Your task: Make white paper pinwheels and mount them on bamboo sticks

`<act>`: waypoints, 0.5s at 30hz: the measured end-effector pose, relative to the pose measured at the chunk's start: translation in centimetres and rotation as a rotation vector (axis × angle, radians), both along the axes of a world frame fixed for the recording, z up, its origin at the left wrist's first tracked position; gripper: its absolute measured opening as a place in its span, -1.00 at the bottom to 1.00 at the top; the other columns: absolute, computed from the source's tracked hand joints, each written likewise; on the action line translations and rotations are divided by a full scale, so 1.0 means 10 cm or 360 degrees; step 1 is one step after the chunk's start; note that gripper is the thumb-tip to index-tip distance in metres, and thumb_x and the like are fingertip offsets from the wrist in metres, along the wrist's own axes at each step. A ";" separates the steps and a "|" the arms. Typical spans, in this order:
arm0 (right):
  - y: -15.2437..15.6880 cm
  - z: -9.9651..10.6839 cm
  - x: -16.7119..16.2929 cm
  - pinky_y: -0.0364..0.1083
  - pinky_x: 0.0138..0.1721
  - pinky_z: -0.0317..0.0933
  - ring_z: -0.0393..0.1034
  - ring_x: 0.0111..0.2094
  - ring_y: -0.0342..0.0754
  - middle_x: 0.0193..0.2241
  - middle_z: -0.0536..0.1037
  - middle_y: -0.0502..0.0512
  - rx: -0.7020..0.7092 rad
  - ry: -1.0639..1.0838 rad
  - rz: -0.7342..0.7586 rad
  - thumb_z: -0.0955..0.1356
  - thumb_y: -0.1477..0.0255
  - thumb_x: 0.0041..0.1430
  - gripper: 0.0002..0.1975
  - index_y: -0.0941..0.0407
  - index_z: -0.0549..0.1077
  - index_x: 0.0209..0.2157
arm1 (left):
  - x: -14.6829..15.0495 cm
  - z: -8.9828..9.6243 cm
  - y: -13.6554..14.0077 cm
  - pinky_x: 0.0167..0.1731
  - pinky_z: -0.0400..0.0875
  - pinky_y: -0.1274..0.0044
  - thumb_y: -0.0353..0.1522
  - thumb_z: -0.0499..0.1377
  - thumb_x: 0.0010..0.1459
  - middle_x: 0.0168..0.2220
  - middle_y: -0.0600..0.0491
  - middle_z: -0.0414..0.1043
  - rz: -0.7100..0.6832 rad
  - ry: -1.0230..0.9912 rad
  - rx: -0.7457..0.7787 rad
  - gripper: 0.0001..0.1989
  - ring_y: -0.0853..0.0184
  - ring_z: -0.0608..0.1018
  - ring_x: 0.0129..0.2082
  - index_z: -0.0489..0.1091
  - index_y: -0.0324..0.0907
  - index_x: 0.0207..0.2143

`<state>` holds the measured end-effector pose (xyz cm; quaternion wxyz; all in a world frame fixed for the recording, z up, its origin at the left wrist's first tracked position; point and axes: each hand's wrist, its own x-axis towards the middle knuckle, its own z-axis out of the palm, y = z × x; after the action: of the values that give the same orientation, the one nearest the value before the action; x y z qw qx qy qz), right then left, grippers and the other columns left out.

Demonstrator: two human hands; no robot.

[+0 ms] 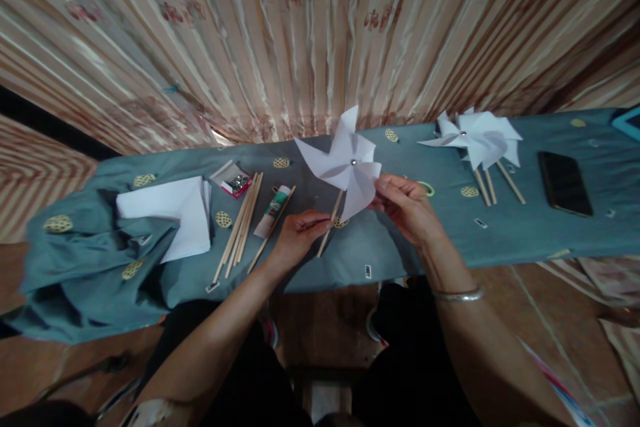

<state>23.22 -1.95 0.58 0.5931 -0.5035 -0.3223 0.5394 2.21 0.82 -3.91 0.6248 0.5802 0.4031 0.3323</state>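
Observation:
A white paper pinwheel [345, 163] with a silver pin at its centre is held up over the cloth-covered table. My left hand [303, 237] pinches its thin wooden stick [327, 235] below the blades. At the pinwheel's right edge, my right hand [405, 207] has thumb and fingers closed on a paper blade. Left of my hands lie several loose wooden sticks [243, 227], a glue stick [274, 210] with a green label, and a small packet of metal pins [233, 179].
Folded white paper sheets [193, 213] lie at the left, partly under bunched cloth [100, 267]. Several finished pinwheels [483, 137] lie at the right, beside a black phone [565, 183]. A patterned curtain [300, 47] hangs behind the table. A blue-edged object [627, 123] sits at the far right.

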 end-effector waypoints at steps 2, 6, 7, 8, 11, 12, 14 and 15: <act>0.00 0.00 -0.01 -0.16 -0.52 0.37 0.36 -0.59 -0.16 -0.59 0.52 -0.06 -0.0014 -0.0018 0.0019 0.61 0.09 -0.27 -0.63 0.04 0.55 -0.56 | 0.00 -0.01 0.00 -0.19 0.39 0.46 -0.26 0.35 0.01 -0.36 0.02 0.61 0.0016 -0.0003 -0.0016 -0.82 0.26 0.56 -0.29 0.64 -0.17 -0.35; -0.01 -0.01 -0.04 -0.20 -0.56 0.25 0.34 -0.60 -0.19 -0.62 0.52 -0.04 -0.0010 -0.0122 0.0073 0.60 0.05 -0.25 -0.59 0.08 0.54 -0.57 | 0.01 -0.04 0.00 -0.19 0.39 0.45 -0.24 0.37 -0.01 -0.35 0.01 0.61 0.0027 -0.0028 -0.0067 -0.78 0.25 0.56 -0.29 0.65 -0.18 -0.33; -0.01 -0.01 -0.05 -0.21 -0.58 0.20 0.31 -0.62 -0.22 -0.62 0.52 -0.03 0.0009 -0.0168 0.0092 0.59 0.05 -0.21 -0.59 0.09 0.53 -0.58 | 0.01 -0.05 0.00 -0.18 0.39 0.45 -0.24 0.37 -0.01 -0.34 0.00 0.62 0.0025 -0.0028 -0.0066 -0.77 0.25 0.56 -0.29 0.65 -0.18 -0.31; -0.01 -0.02 -0.05 -0.21 -0.60 0.15 0.27 -0.63 -0.24 -0.62 0.53 -0.02 0.0029 -0.0217 0.0108 0.57 0.05 -0.17 -0.59 0.10 0.53 -0.59 | 0.01 -0.06 0.00 -0.17 0.39 0.44 -0.24 0.36 0.00 -0.33 0.00 0.62 0.0024 -0.0024 -0.0060 -0.76 0.25 0.56 -0.28 0.65 -0.17 -0.29; -0.02 -0.02 -0.01 -0.21 -0.66 -0.02 0.13 -0.67 -0.27 -0.64 0.52 -0.02 0.0069 -0.0321 0.0091 0.56 0.05 -0.12 -0.60 0.11 0.55 -0.58 | 0.00 -0.07 0.01 -0.17 0.39 0.44 -0.25 0.36 0.00 -0.32 -0.01 0.63 0.0047 -0.0020 -0.0043 -0.76 0.26 0.56 -0.28 0.65 -0.17 -0.27; -0.01 -0.03 0.03 -0.20 -0.67 -0.07 0.09 -0.68 -0.27 -0.65 0.51 -0.02 0.0084 -0.0335 0.0044 0.56 0.05 -0.12 -0.60 0.10 0.57 -0.56 | -0.01 -0.07 0.01 -0.17 0.39 0.44 -0.25 0.36 0.00 -0.32 -0.01 0.63 0.0051 -0.0024 -0.0042 -0.76 0.26 0.56 -0.28 0.65 -0.17 -0.27; 0.00 -0.03 0.13 -0.20 -0.68 -0.13 0.05 -0.69 -0.28 -0.67 0.49 -0.04 0.0155 -0.0326 -0.0135 0.56 0.04 -0.12 -0.62 0.09 0.59 -0.53 | -0.02 -0.05 0.01 -0.16 0.39 0.44 -0.24 0.37 0.00 -0.32 -0.01 0.63 0.0048 -0.0042 -0.0050 -0.76 0.26 0.56 -0.28 0.65 -0.17 -0.29; 0.01 -0.03 0.19 -0.20 -0.68 -0.12 0.06 -0.69 -0.28 -0.66 0.50 -0.04 0.0204 -0.0311 -0.0257 0.55 0.05 -0.11 -0.63 0.08 0.60 -0.52 | -0.02 -0.04 0.00 -0.16 0.40 0.44 -0.24 0.37 0.00 -0.31 -0.01 0.63 0.0041 -0.0047 -0.0059 -0.76 0.26 0.57 -0.27 0.65 -0.17 -0.29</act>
<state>25.08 -1.90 0.25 0.6312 -0.5390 -0.3707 0.4167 2.02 0.85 -4.27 0.6372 0.5582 0.4073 0.3413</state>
